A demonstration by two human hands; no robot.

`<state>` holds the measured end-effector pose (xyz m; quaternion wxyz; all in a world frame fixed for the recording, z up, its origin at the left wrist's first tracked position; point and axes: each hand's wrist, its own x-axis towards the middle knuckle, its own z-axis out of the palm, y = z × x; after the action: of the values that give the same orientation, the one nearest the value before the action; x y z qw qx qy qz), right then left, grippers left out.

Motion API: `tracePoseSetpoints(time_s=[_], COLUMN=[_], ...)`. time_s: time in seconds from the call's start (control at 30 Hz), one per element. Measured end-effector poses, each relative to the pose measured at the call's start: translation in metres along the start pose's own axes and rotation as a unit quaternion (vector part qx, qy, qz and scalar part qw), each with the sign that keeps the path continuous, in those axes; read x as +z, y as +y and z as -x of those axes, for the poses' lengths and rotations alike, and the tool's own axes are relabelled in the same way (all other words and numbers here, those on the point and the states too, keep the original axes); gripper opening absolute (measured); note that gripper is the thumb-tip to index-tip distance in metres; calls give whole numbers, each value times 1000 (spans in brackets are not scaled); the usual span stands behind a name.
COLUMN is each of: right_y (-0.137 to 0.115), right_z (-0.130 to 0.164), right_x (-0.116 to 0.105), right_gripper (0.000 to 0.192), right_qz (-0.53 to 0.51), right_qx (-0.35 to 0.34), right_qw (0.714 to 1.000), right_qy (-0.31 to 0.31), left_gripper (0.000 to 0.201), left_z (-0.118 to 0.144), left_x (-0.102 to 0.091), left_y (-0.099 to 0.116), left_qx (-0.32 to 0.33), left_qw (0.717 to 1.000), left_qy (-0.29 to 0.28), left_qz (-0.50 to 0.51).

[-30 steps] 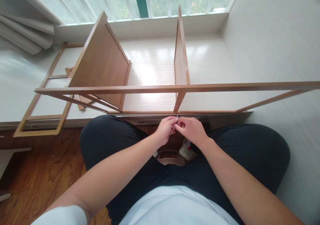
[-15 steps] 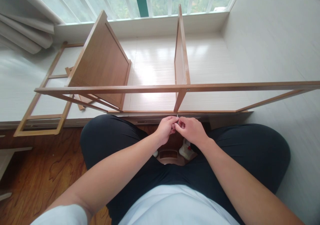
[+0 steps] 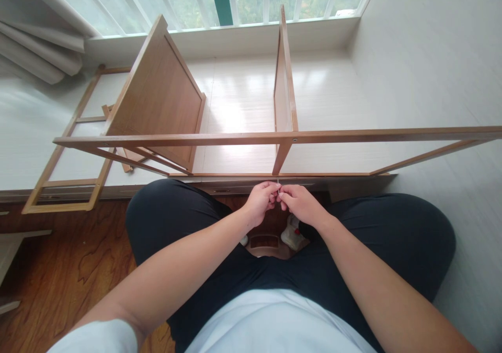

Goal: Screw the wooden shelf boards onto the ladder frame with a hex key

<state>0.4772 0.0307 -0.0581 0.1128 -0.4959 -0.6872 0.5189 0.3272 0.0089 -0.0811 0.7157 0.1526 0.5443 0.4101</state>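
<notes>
Item: thin metal pin or key [image 3: 278,183] (too small to identify), upright at the near bottom rail of the wooden shelf frame [image 3: 274,137], below the middle divider. Judged light, stiff, slippery; best pinched along its short shaft. The frame looks rigid but light.
Grip: left hand [image 3: 260,202] and right hand [image 3: 298,204], fingertips pressed together around the pin, knuckles touching.
Nearby: white-and-red object [image 3: 292,234] on the floor between the knees.
</notes>
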Motion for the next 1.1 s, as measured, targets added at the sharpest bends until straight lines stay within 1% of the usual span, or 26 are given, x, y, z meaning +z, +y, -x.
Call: tracePoseSetpoints(time_s=[0.1, 0.23, 0.33, 0.43, 0.5, 0.7, 0.87, 0.93, 1.0, 1.1], right_y=[7, 9, 7, 6, 5, 4, 4, 2, -1, -7], right_z=[-4, -8, -8, -8, -7, -7, -5, -4, -2, 1], right_x=[2, 3, 1, 0, 0, 3, 1, -1, -2, -3], right_gripper=[21, 17, 16, 18, 19, 22, 26, 27, 28, 32], right_qz=[-111, -239, -280, -292, -284, -220, -172, -120, -45, 57], right_qx=[36, 122, 158, 163, 161, 138, 99, 74, 53, 48], right_qw=[993, 961, 943, 939, 942, 963, 978, 988, 997, 997], right_qy=[-34, -70, -82, -83, -80, -73, -66, -59, -39, 5], left_gripper=[29, 27, 27, 26, 26, 25, 23, 22, 22, 22], left_z=[0, 1, 1, 0, 0, 3, 3, 2, 2, 2], left_x=[0, 1, 1, 1, 1, 2, 2, 1, 0, 0], left_y=[0, 3, 3, 3, 3, 4, 3, 2, 2, 2], left_qx=[3, 7, 9, 11, 12, 16, 19, 19, 20, 18], left_qw=[1000, 1000, 1000, 999, 999, 999, 999, 999, 999, 999], left_qy=[-3, -4, 0, 4, 5, 5, 3, 4, 5, 6], left_qz=[-14, -23, -29, -30, -33, -32, -30, -30, -30, -30])
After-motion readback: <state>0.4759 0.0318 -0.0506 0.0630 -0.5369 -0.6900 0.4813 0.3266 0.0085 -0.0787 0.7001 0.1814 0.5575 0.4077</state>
